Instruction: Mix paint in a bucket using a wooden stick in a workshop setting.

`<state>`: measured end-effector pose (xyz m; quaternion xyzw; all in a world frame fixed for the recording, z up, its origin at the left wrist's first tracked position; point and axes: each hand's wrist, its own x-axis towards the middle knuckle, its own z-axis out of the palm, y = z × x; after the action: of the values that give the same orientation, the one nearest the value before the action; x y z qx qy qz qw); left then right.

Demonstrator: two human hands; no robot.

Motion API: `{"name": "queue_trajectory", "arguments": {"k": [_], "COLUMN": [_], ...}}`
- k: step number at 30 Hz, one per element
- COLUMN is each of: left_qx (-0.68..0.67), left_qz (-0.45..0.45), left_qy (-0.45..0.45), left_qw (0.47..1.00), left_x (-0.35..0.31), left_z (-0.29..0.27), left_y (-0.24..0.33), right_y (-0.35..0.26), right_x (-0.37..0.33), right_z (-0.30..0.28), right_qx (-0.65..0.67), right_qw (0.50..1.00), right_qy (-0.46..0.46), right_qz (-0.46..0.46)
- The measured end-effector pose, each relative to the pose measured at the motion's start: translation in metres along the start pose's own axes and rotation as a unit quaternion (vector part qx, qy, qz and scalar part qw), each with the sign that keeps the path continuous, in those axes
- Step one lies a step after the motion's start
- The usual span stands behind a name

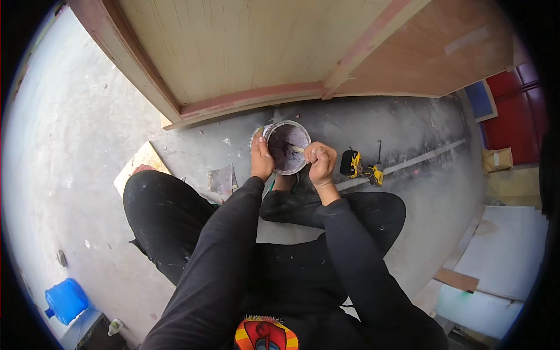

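Observation:
A round tub (308,137) is tilted toward me above the floor, with pale purple-grey paste (291,135) coating its inside. My left hand (262,157) is closed against the tub's left side and steadies it. My right hand (321,164) makes a fist around the light-coloured handle of a stirring tool (298,150), which reaches over the rim into the paste. The tool's far end is sunk in the paste, so its kind cannot be told. Both my forearms come up between my bent knees.
A large wooden panel (245,46) rises just beyond the tub. A yellow-black cordless drill (373,173) lies right of my right hand. Thin flat plates (221,179) and a board (146,158) are at left. A blue water jug (67,299) stands lower left; white sheets (501,245) lie right.

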<state>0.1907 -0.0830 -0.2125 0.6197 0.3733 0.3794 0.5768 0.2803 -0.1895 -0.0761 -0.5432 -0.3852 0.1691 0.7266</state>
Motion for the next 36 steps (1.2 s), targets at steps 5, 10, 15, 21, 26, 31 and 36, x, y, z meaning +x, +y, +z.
{"name": "queue_trajectory", "arguments": {"k": [5, 10, 15, 21, 26, 31, 36], "left_qx": [-0.010, 0.034, 0.063, -0.022, -0.046, 0.043, 0.036], "left_qz": [-0.005, 0.006, 0.026, -0.041, -0.033, 0.005, 0.019], "left_qy": [-0.004, -0.016, -0.028, -0.073, -0.066, -0.031, -0.030], "left_qw": [1.000, 0.999, 0.997, 0.996, 0.996, 0.999, 0.999], "left_x": [0.003, -0.004, -0.006, -0.005, -0.005, -0.010, -0.008], "left_z": [-0.012, -0.008, -0.011, -0.015, -0.018, -0.015, -0.018], "left_y": [-0.009, 0.005, 0.012, 0.032, 0.034, 0.015, 0.021], "right_y": [-0.015, 0.017, 0.034, 0.030, -0.002, 0.022, 0.040], "right_x": [0.013, 0.009, 0.003, -0.011, -0.001, 0.018, 0.011], "right_z": [0.007, 0.008, 0.015, -0.010, 0.014, 0.028, -0.004], "right_qx": [0.045, -0.009, -0.067, 0.048, 0.061, -0.055, -0.081], "right_qw": [0.997, 0.987, 0.982, 0.991, 0.990, 0.982, 0.980], "right_qy": [-0.057, -0.157, -0.166, -0.102, -0.111, -0.180, -0.172], "right_qz": [0.013, 0.017, -0.052, 0.073, 0.054, 0.002, 0.067]}}
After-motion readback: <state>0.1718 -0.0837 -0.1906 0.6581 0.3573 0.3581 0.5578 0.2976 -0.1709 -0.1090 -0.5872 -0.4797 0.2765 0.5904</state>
